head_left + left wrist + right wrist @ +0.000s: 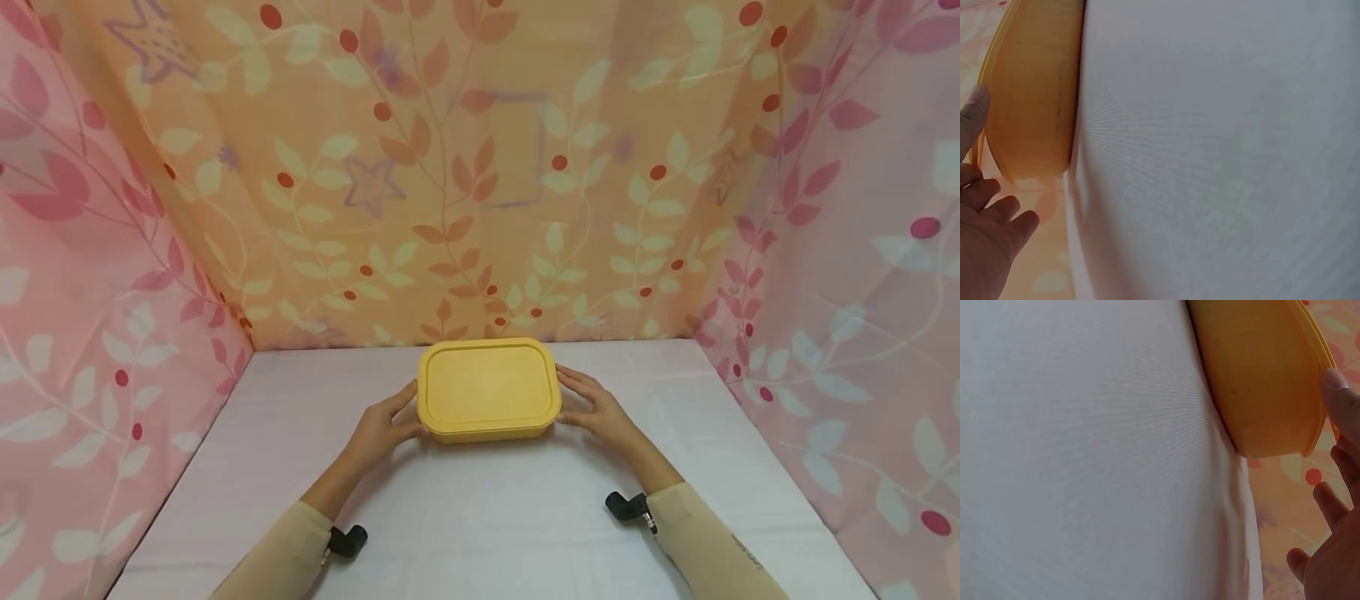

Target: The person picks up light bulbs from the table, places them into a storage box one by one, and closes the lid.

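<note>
A yellow rectangular food container (491, 437) with a yellow lid (489, 385) sits flat on the table near its back edge. The lid is on. From the left, my left hand (378, 433) holds the container's end at the lid rim, its thumb on the front corner. My right hand (606, 414) grips the opposite end in the same way. The left wrist view shows the container's side wall (1035, 94) with the left thumb (975, 109) at the rim. In the right wrist view the right thumb (1338, 394) touches the rim, while the lower fingers are spread away from the wall.
A white cloth (487, 517) covers the table. Behind it hangs an orange leaf-patterned curtain (450, 208), close to the container's far side. Pink patterned curtains (75, 333) stand along the left and right edges. A small black device sits at each wrist.
</note>
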### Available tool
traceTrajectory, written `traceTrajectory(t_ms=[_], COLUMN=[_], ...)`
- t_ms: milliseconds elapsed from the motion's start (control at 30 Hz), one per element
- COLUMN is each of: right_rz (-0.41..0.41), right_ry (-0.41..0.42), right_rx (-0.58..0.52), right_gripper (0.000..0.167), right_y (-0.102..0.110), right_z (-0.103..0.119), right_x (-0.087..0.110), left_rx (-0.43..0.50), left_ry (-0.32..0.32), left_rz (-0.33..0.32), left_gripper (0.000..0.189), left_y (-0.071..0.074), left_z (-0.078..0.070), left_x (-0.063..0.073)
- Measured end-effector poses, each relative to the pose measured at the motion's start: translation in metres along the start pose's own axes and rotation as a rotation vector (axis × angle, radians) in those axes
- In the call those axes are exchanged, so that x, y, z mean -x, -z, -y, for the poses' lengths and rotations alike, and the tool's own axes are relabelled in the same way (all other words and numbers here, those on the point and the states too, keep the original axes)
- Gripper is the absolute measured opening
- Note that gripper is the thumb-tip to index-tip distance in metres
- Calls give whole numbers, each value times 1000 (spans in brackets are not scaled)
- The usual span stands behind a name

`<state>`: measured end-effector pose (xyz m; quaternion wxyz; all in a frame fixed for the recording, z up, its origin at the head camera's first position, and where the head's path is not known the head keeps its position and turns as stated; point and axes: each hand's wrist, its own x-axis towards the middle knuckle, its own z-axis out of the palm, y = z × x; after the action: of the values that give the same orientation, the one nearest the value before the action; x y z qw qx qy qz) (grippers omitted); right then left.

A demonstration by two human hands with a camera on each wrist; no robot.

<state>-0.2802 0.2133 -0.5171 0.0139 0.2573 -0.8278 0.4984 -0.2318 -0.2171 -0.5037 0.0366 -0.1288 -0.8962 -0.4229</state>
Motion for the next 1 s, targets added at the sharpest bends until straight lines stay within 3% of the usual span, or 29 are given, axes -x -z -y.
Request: traceTrajectory(t_ms=[400, 700, 1000], right_rz=[20, 48, 66], right_ry=[3, -35, -56], right_rx=[45, 17, 52], right_gripper=[78, 73, 74], right_y=[4, 3, 6], right_z=[-2, -3, -4], right_x=[-5, -7, -8], left_rx=[-25, -6, 19], left_ry=[3, 59, 39], left_rz=[39, 86, 111], left_gripper=[92, 90, 89], left_y=[1, 3, 5], left_z=[6, 9, 11], left_x=[-8, -10, -13])
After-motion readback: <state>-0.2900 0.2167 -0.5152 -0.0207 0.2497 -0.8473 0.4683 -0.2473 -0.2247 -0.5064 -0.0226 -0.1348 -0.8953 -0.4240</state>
